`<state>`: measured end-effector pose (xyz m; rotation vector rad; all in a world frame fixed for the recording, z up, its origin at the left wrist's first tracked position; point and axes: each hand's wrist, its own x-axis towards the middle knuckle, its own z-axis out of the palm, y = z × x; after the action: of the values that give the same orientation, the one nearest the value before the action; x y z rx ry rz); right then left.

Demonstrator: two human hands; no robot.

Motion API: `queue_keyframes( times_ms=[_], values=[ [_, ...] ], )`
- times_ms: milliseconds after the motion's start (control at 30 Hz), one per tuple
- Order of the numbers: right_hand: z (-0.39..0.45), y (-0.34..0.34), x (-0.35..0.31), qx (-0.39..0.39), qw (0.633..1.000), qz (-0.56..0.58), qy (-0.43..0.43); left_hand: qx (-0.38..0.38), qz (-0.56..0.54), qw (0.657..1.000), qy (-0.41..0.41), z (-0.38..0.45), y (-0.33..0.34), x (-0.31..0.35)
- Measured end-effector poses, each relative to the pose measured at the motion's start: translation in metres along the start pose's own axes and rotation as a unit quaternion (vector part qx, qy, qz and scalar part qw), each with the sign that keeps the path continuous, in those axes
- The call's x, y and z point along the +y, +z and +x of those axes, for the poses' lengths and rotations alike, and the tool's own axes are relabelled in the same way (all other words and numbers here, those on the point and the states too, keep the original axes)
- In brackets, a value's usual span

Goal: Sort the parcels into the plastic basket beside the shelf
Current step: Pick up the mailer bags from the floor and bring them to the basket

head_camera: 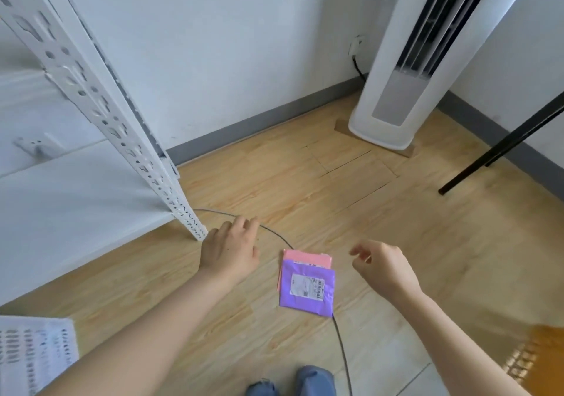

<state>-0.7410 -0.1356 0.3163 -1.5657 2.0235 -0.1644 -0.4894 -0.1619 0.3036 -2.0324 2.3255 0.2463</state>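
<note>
Nothing sorted yet, as far as this view showed. Two parcels lay on the floor (412, 258): purple parcel (306, 288) with a white shipping label facing up, stacked on a pink parcel (306, 257) that stuck out past its far edge. Both were a little out from the shelf leg (183, 212), on the side away from the shelf, sitting on top of a thin grey cable (340, 346).

Left hand (229, 252) hovered between the shelf leg and the parcels, fingers loosely curled, palm down, holding nothing. Right hand (384, 269) was on the far side of the parcels from the shelf leg, thumb and fingers a bit apart in a loose pinch, also empty. Neither touched a parcel.

White perforated plastic basket (36, 353) sat at the bottom-left edge, on the near side of the shelf leg; contents not visible, so can't say if anything was already in. My read: both parcels left to move.

Surface: light wood-look flooring, flat, some seams open. Room: white walls, grey skirting, a white tower air conditioner (396, 96) in the corner well beyond the shelf leg, black leg (500, 148) of some furniture further right.
</note>
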Motion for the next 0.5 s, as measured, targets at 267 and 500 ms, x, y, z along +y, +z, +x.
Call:
queue_keyframes(
  times_ms=[267,500],
  values=[
    [0.097,0.148,0.100,-0.009,0.997,0.072,0.032,-0.006,-0.018,1.000,-0.019,0.063,0.186,0.023],
    [0.192,0.261,0.183,-0.004,0.964,0.244,0.110,0.000,-0.087,0.994,-0.062,0.119,0.339,0.037]
  ],
)
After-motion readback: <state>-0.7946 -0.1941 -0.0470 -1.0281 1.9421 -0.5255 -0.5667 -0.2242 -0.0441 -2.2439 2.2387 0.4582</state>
